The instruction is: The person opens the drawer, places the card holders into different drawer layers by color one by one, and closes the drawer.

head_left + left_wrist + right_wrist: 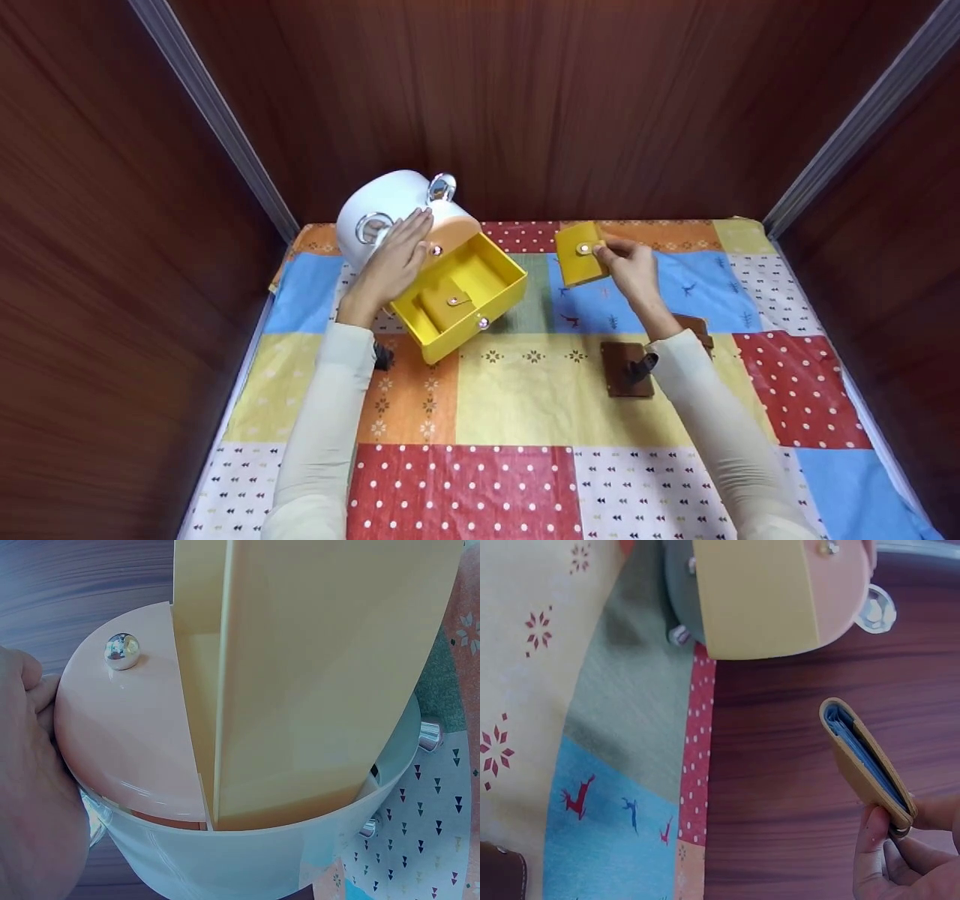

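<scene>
A small yellow wallet (577, 266) with a snap strap is pinched between the thumb and fingers of my right hand (636, 274), raised above the blue patch of cloth. The right wrist view shows the wallet (859, 757) edge-on, with bluish inner sleeves. My left hand (394, 259) rests with straight fingers against the top of a white rounded box (382, 196) with chrome ears. Its yellow drawer (496, 301) is pulled out. Inside the drawer lies another yellow wallet (442, 306) with a snap. The left wrist view shows the box's peach front panel (127, 727) beside my fingers.
A dark brown wallet (622, 382) lies on the patchwork cloth (525, 397) below my right forearm. Another brown item (694, 326) is partly hidden by that arm. Wood-look panels (525, 112) enclose the back and both sides.
</scene>
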`<state>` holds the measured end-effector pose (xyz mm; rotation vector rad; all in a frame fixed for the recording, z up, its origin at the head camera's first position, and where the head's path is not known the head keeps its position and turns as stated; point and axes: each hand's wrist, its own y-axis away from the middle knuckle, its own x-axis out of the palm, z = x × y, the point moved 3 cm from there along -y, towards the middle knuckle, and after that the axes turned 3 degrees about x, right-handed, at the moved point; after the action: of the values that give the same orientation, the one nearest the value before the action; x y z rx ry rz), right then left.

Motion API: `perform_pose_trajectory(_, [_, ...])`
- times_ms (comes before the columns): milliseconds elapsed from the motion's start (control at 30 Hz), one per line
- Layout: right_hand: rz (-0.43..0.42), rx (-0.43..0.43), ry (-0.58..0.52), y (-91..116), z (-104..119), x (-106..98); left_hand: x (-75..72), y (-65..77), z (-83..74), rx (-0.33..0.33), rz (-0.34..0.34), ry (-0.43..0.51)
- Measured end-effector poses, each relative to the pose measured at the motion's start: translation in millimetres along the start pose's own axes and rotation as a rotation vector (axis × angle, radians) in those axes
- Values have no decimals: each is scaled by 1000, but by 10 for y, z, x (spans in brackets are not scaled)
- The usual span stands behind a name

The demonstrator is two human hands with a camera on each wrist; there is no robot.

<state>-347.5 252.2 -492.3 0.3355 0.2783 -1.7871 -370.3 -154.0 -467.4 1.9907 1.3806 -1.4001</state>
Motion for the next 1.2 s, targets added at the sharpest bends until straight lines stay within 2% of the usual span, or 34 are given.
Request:
perform_pose_trajectory(833, [35, -43, -52, 34, 186, 141, -6, 3, -8, 6, 1, -4])
perform_pose_trajectory(1200, [40, -30, -87, 33, 243, 244, -10, 6, -17, -4, 9, -3])
